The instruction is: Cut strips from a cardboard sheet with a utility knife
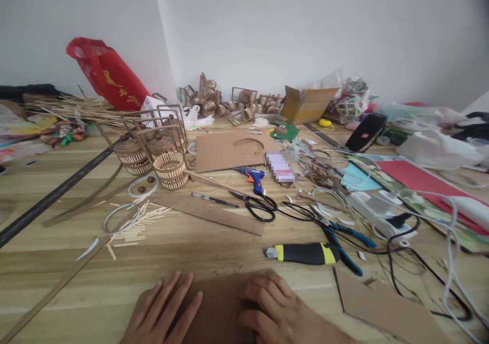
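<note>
Brown cardboard (pixel 220 308) lying close on the wooden table (pixel 214 257), left hand (pixel 162 311) resting palm-down on its left, fingers staying-flat and slightly apart, right hand (pixel 273 303) curling over its right, whether pinching I cannot tell, red bag (pixel 123 76) leaning behind, showing gold characters (pixel 111 78) blurring past reading

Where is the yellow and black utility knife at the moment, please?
In the head view, the utility knife lies right of centre, just beyond the right hand, its rear end beside the blue-handled pliers.
</note>
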`<act>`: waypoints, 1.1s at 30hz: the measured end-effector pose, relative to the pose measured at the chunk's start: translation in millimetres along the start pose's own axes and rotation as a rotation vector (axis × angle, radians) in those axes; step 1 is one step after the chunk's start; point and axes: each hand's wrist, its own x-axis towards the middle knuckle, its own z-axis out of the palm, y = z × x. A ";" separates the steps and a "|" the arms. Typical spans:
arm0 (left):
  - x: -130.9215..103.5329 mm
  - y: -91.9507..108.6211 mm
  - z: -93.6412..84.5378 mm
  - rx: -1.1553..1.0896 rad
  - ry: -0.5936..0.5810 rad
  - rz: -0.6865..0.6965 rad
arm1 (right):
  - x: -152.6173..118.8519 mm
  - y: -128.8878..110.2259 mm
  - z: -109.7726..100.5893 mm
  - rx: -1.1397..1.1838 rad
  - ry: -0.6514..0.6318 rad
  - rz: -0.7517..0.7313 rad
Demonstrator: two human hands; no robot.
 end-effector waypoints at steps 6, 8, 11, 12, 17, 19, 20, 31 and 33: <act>5.2 5.0 -16.8 -0.137 -0.017 -0.053 | -4.6 8.4 -29.2 0.074 -0.107 0.156; 7.2 6.1 -23.9 -0.187 -0.067 -0.077 | -16.0 27.1 -46.5 0.029 -0.079 0.303; 7.5 6.7 -27.8 -0.247 -0.100 -0.096 | -38.1 61.2 -67.8 -0.049 -0.108 0.467; 6.9 7.0 -27.4 -0.257 -0.102 -0.102 | -44.4 71.1 -71.9 -0.075 -0.131 0.528; 3.6 9.3 -23.2 -0.286 -0.120 -0.131 | -52.6 89.1 -71.4 -0.152 -0.227 0.470; 3.2 10.0 -23.2 -0.296 -0.141 -0.135 | -49.1 81.8 -69.0 -0.202 -0.185 0.455; 3.2 10.3 -23.5 -0.297 -0.151 -0.137 | -47.5 75.9 -68.4 -0.196 -0.150 0.476; 4.9 9.9 -26.5 -0.288 -0.159 -0.135 | -32.5 0.7 -65.7 0.773 0.020 0.882; 5.3 9.8 -26.8 -0.282 -0.149 -0.133 | -31.8 -2.9 -61.6 0.896 0.033 0.901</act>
